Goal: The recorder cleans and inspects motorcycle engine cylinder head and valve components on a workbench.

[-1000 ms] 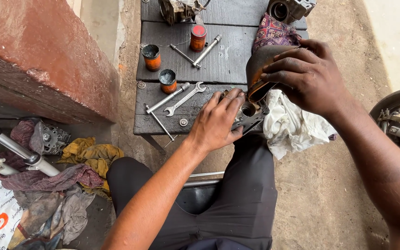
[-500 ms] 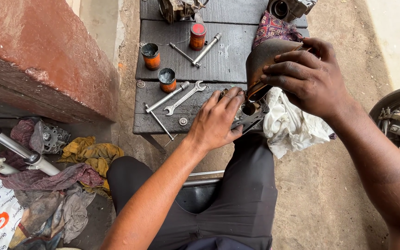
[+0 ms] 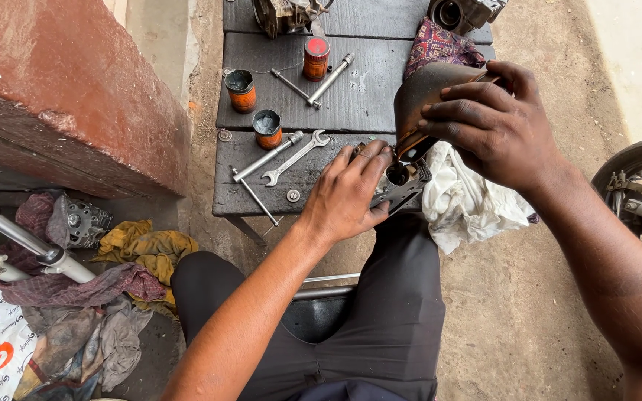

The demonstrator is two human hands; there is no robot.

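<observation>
My right hand (image 3: pixel 503 126) wraps the dark brown curved metal cover (image 3: pixel 417 93), tilting it over the small grey metal engine part (image 3: pixel 399 186) at the black wooden bench's (image 3: pixel 358 104) edge. My left hand (image 3: pixel 347 197) presses flat to steady it (fingers together, pinching nothing).

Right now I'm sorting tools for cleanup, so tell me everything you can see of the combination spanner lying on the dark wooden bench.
The combination spanner is bare, silvery metal, slim-shanked, with an open jaw at its upper right end and a ring at its lower left. It lies flat and diagonal on the dark wooden bench, close beside a long socket wrench that runs nearly parallel to it. An orange-and-black cup stands just above. The left hand rests to its right, not touching it.
</observation>
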